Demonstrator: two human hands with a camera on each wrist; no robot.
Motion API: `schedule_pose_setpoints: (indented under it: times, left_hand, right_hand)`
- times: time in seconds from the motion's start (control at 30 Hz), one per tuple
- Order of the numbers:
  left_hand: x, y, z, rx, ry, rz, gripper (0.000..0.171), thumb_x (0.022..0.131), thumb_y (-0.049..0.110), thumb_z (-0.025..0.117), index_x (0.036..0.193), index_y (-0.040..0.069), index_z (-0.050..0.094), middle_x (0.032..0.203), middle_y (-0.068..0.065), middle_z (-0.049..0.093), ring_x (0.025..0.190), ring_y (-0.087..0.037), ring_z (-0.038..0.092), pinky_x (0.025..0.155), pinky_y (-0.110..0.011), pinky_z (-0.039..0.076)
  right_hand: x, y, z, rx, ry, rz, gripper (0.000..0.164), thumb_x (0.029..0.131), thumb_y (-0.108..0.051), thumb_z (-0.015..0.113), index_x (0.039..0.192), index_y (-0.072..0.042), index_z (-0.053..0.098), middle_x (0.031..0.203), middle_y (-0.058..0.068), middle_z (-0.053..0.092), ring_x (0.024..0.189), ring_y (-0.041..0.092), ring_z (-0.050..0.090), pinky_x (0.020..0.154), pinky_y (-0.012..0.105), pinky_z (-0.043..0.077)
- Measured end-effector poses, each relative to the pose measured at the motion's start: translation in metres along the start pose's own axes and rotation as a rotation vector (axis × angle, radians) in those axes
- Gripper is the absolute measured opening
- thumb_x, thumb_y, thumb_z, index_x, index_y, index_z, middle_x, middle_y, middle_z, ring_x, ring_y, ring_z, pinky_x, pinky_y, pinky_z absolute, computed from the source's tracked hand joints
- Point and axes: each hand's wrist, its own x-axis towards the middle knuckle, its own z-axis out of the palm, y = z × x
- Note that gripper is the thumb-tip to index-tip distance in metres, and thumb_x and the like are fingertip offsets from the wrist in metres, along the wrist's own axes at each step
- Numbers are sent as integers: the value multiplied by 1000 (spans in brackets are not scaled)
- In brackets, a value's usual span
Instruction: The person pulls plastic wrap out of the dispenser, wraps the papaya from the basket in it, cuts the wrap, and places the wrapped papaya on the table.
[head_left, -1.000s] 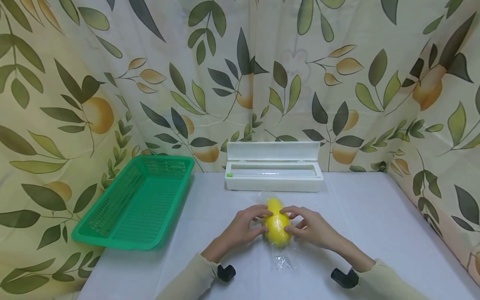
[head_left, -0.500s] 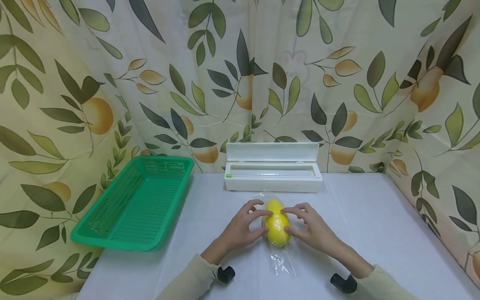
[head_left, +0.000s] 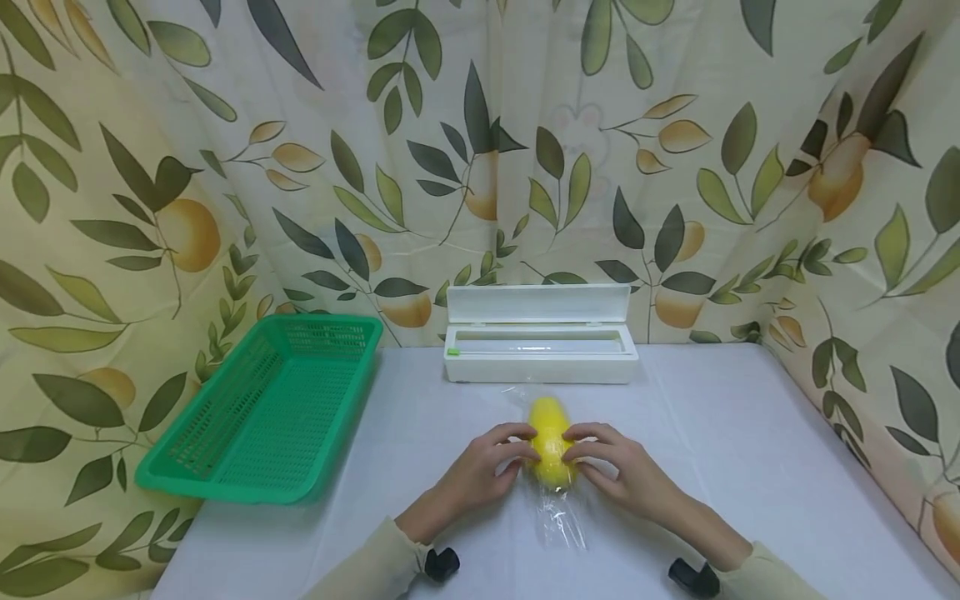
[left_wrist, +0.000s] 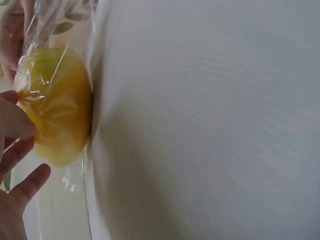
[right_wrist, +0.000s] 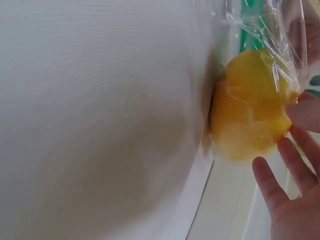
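A yellow fruit (head_left: 550, 425) lies lengthwise on the white table, wrapped in clear cling film (head_left: 561, 517) whose loose ends spread at its near and far sides. My left hand (head_left: 480, 468) is at its left side, thumb and index finger close together at the film. On the right, my right hand (head_left: 628, 468) mirrors it, fingertips touching the wrapped fruit. In the left wrist view the thumb presses near the creased film over the fruit (left_wrist: 57, 107). The right wrist view has the other fingers (right_wrist: 270, 182) spread apart beside the fruit (right_wrist: 250, 105).
Behind the fruit stands a white cling film box (head_left: 542, 367), its lid (head_left: 537, 305) raised. A green plastic basket (head_left: 288, 417) sits at the left of the white-covered table (head_left: 705, 417). Leaf-patterned curtains (head_left: 420, 192) hang close around the back and sides.
Both thumbs have drawn in closer to the index fingers along the fruit's sides. The fruit appears slightly rolled or reshaped under the hands, while box and basket stay put.
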Motion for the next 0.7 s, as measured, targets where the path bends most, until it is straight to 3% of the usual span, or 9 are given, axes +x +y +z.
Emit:
schedule_pose_setpoints:
  times: [0.1, 0.23, 0.33, 0.53, 0.7]
  left_hand:
    - [-7, -1, -2, 63, -72, -12, 40, 86, -4, 77, 119, 18, 72, 144, -3, 57, 133, -16, 54, 109, -26, 43]
    - [-12, -1, -2, 117, -148, 9, 56, 84, 8, 85, 134, 24, 65, 154, -4, 45, 141, -19, 46, 111, -27, 41]
    - [-11, -1, -2, 136, -151, 47, 60, 81, 14, 89, 134, 24, 64, 154, -7, 43, 140, -21, 45, 110, -30, 43]
    - [-6, 4, -2, 202, -112, 126, 46, 81, 22, 90, 123, 22, 70, 149, -12, 48, 134, -23, 52, 112, -30, 42]
    - [-1, 9, 0, 244, -69, 146, 30, 85, 25, 86, 112, 24, 75, 147, -9, 52, 128, -22, 57, 108, -32, 46]
  right_hand:
    - [-5, -3, -4, -32, -87, 21, 58, 74, 9, 84, 118, -26, 72, 137, 3, 63, 121, 30, 64, 91, 45, 57]
    - [-12, -7, -7, -68, -214, 46, 78, 71, 7, 87, 134, -31, 63, 154, 6, 48, 125, 37, 60, 88, 42, 58]
    - [-15, -10, -8, -91, -267, 51, 82, 70, 2, 90, 137, -36, 59, 159, 7, 40, 125, 38, 60, 87, 40, 59]
    - [-17, -13, -7, -105, -220, 21, 66, 73, -11, 93, 127, -36, 66, 156, 10, 45, 125, 38, 60, 87, 45, 58]
    - [-15, -14, -6, -118, -165, 20, 45, 76, -15, 90, 112, -35, 73, 149, 9, 53, 125, 34, 59, 89, 46, 58]
